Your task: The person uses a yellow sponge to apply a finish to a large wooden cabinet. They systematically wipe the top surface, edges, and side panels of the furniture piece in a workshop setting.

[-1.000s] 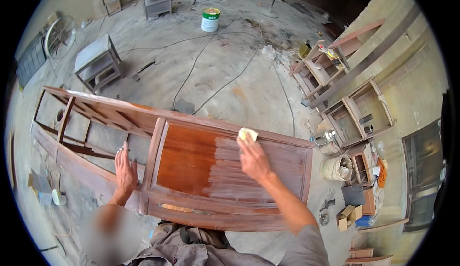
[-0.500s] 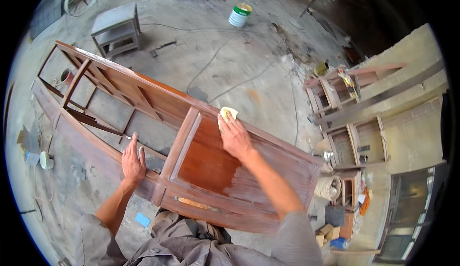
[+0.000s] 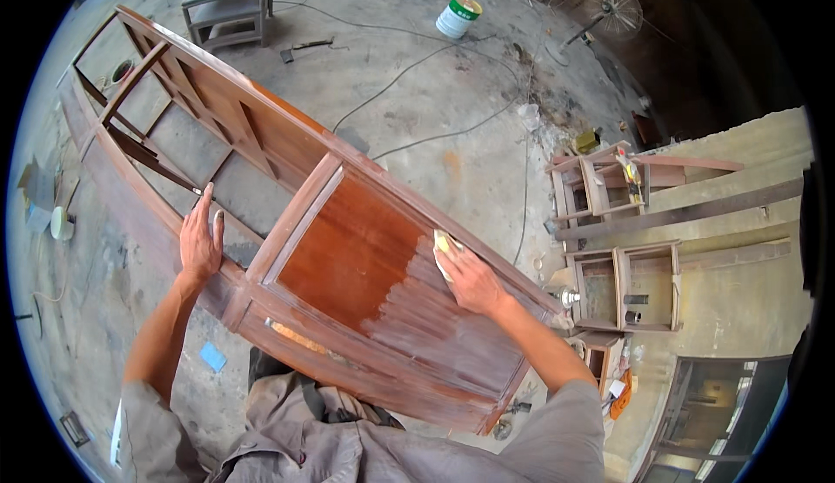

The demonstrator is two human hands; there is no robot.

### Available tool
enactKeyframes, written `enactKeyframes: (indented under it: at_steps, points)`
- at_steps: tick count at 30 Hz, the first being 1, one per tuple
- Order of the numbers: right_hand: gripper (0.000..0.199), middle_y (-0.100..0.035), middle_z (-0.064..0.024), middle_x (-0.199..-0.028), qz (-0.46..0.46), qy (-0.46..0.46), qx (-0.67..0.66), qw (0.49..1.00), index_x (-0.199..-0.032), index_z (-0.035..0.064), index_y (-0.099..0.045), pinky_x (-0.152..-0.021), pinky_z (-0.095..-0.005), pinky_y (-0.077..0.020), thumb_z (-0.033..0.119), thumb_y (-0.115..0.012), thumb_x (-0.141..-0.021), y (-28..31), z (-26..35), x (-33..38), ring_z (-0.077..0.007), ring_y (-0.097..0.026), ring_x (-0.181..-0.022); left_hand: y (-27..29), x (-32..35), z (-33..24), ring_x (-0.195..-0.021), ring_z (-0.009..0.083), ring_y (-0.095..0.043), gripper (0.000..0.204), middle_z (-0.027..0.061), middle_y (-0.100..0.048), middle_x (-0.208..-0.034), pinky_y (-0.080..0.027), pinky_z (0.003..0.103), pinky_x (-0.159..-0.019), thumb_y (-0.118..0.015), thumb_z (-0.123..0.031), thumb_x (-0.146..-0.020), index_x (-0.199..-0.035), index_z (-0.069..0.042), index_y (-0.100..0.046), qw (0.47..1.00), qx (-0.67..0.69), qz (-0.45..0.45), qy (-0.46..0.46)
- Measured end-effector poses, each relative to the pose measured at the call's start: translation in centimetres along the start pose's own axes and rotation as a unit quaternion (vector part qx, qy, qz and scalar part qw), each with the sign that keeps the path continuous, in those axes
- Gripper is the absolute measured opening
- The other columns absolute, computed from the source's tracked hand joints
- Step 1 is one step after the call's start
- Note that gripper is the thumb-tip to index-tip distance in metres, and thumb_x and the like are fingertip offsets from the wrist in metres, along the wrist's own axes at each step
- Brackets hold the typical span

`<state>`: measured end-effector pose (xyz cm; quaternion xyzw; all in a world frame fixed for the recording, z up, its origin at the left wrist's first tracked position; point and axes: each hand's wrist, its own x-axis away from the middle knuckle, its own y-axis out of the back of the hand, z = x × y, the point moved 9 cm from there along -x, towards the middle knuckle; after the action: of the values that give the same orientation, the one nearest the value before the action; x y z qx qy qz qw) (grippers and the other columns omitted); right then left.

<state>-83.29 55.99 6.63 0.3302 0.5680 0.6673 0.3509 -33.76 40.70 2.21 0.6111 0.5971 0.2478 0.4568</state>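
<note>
Dusty concrete workshop floor (image 3: 452, 126). Yellow pad (image 3: 445, 246) was pressed by right hand (image 3: 470, 279) onto door panel (image 3: 348, 253); left hand (image 3: 202, 241) lay flat, open, on frame. Risk: uneven, streaky finish w/ patchy pressure; frame could've shifted.

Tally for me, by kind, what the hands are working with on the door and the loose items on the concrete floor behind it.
Long reddish-brown wooden door frame: 1
Pale yellow sanding pad under the right hand: 1
White paint bucket with green lid: 1
Grey wooden side table: 1
Round-caged floor fan: 1
The left hand rests flat on the door's rail.
Total: 5
</note>
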Motion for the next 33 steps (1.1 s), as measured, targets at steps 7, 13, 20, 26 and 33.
enactKeyframes:
  at_steps: [7, 13, 20, 26, 33]
  points:
    - [0.068, -0.048, -0.0282, -0.161, -0.077, -0.021, -0.071, 0.994, -0.159, -0.0055, -0.044, -0.124, -0.0537, -0.0387, 0.008, -0.061, -0.095, -0.5, 2.3, -7.3, -0.0426, -0.042, -0.154, -0.3, -0.2, -0.4, -0.141, 0.0427, -0.055, 0.061, 0.0209, -0.056, -0.157, -0.043, 0.047, -0.119, -0.056, -0.029, -0.110, -0.166, -0.012, -0.040, 1.000, 0.000, 0.002, 0.008]
    - [0.069, -0.046, -0.0287, -0.163, -0.054, -0.010, -0.073, 0.996, -0.161, -0.0054, -0.042, -0.127, -0.0528, -0.0355, 0.008, -0.060, -0.096, 0.1, 0.6, -2.4, -0.0416, -0.041, -0.155, 0.2, 0.4, 0.1, -0.141, 0.0421, -0.056, 0.063, 0.0203, -0.057, -0.157, -0.044, 0.048, -0.118, -0.059, -0.029, -0.108, -0.166, -0.012, -0.040, 0.999, 0.007, -0.016, 0.030]
    - [0.055, -0.050, -0.0324, -0.158, -0.094, -0.009, -0.114, 0.989, -0.152, -0.0105, -0.047, -0.124, -0.0526, -0.0384, 0.013, -0.056, -0.103, -1.2, 3.1, -14.5, -0.0471, -0.047, -0.149, 0.3, 0.5, -1.1, -0.136, 0.0431, -0.059, 0.062, 0.0240, -0.058, -0.154, -0.045, 0.047, -0.116, -0.058, -0.027, -0.108, -0.166, -0.011, -0.039, 1.000, 0.013, -0.014, 0.009]
    - [0.055, -0.050, -0.0338, -0.157, -0.136, -0.012, -0.126, 0.983, -0.153, -0.0093, -0.046, -0.124, -0.0533, -0.0376, 0.014, -0.055, -0.104, -1.3, 4.8, -18.6, -0.0480, -0.045, -0.150, 0.7, 0.1, -1.1, -0.128, 0.0437, -0.062, 0.063, 0.0256, -0.060, -0.151, -0.047, 0.048, -0.112, -0.058, -0.029, -0.108, -0.165, -0.009, -0.040, 0.999, 0.015, -0.039, -0.004]
    - [0.052, -0.053, -0.0346, -0.154, -0.137, -0.017, -0.164, 0.977, -0.150, -0.0096, -0.051, -0.121, -0.0527, -0.0399, 0.012, -0.055, -0.103, -0.5, 4.9, -21.6, -0.0474, -0.048, -0.147, 0.6, 0.2, -0.8, -0.128, 0.0445, -0.061, 0.064, 0.0254, -0.060, -0.150, -0.046, 0.048, -0.112, -0.058, -0.029, -0.108, -0.165, -0.010, -0.039, 0.999, 0.006, -0.031, 0.005]
